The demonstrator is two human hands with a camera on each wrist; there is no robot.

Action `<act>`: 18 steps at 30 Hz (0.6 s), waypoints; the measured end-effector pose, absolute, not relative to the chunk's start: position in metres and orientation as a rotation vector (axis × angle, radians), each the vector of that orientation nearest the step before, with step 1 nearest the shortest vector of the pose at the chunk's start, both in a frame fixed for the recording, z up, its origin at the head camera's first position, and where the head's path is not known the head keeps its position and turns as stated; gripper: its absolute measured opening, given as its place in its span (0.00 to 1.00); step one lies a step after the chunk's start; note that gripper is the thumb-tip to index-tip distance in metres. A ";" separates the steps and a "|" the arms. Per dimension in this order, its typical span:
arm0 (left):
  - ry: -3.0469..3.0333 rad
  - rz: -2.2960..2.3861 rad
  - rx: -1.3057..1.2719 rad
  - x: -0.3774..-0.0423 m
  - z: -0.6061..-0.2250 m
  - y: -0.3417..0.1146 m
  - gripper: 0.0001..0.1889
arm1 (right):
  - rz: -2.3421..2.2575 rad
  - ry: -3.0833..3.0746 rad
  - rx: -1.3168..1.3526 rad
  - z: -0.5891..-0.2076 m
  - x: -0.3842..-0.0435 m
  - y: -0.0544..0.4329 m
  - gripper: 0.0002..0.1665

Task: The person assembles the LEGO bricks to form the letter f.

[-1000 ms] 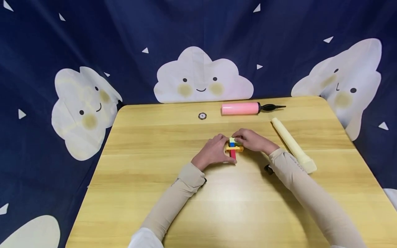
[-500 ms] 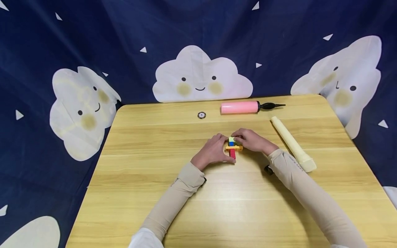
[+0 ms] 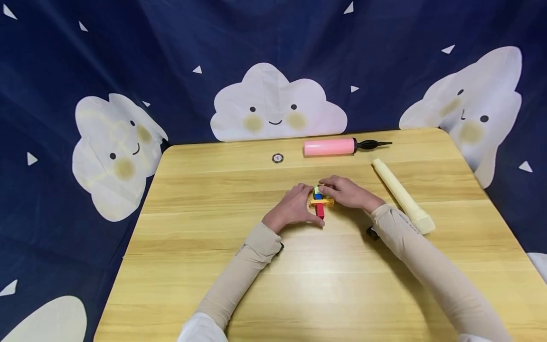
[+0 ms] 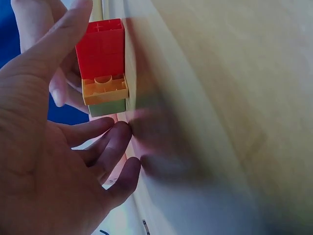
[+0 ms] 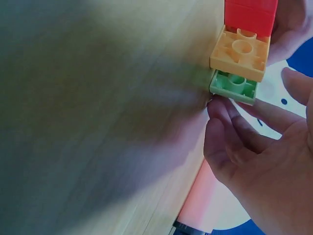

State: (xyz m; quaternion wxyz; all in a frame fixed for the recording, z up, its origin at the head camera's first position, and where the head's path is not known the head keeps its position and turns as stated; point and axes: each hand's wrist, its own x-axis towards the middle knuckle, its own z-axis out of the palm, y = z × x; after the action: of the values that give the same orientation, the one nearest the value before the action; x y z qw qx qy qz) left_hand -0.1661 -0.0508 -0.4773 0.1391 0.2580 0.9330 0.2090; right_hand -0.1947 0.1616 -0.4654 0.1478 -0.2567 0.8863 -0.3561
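Note:
A small model of joined toy building bricks lies near the middle of the table. It has a red brick [image 3: 320, 211] at the near end, an orange brick [image 3: 322, 203] across it, then a blue brick [image 3: 318, 196] and a pale green brick [image 3: 317, 189]. My left hand [image 3: 294, 207] holds the model from the left, thumb at the red end and fingers toward the green end. At the green end, my right hand [image 3: 345, 192] pinches the model. The green brick [image 5: 234, 89] touches right fingertips in the right wrist view; the left wrist view shows the red brick [image 4: 101, 51] beside the left thumb.
Behind the hands, a pink hand pump [image 3: 329, 147] with a black nozzle lies near the table's [image 3: 205, 266] back edge. Left of it is a round black-and-white disc [image 3: 278, 158]. A pale yellow club-shaped object [image 3: 401, 194] lies beside the right forearm. A navy cloud-print curtain [image 3: 179, 42] hangs behind.
Both hands stay at the brick model with almost the same hold. The model tilts very slightly; the head view shifts a little.

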 end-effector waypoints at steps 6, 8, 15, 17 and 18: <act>2.682 0.565 0.719 -0.166 -0.475 -0.065 0.64 | -0.997 2.600 -0.682 -0.460 -0.192 0.166 0.34; 2.704 0.559 0.720 -0.165 -0.472 -0.070 0.63 | -0.958 2.638 -0.646 -0.454 -0.189 0.169 0.38; 2.882 0.520 0.850 -0.155 -0.438 -0.082 0.56 | -0.811 2.925 -0.612 -0.427 -0.172 0.180 0.46; 2.930 0.512 0.859 -0.152 -0.427 -0.086 0.55 | -0.777 3.018 -0.627 -0.419 -0.167 0.183 0.50; 2.950 0.515 0.860 -0.150 -0.422 -0.088 0.54 | -0.756 3.055 -0.639 -0.415 -0.165 0.184 0.52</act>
State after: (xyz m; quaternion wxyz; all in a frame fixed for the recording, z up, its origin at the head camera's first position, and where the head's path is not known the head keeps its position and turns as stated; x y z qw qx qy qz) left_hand -0.1503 -0.0882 -0.4218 0.0128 0.2760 0.9468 0.1652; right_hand -0.1647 0.1840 -0.4148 -0.0346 -0.1988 0.9508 -0.2352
